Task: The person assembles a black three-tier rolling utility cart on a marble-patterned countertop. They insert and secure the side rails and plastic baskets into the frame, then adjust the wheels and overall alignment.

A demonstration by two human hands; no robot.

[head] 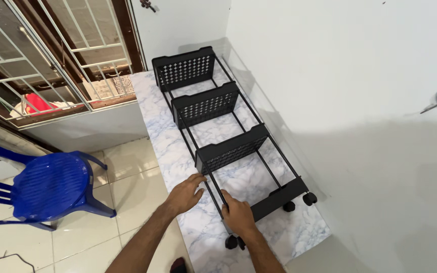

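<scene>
A black metal rolling cart (238, 146) lies on its side along a marble-patterned counter (168, 146). It has three perforated basket shelves and small black caster wheels (299, 201) at its near end. My left hand (185, 192) rests on the counter beside the cart's frame rail, fingers spread and touching the nearest basket's corner. My right hand (237, 212) is closed around the black frame rail near the cart's base.
A blue plastic chair (51, 187) stands on the tiled floor to the left. A window with a white grille (61, 55) is at the back left. A white wall (355, 76) runs along the counter's right side.
</scene>
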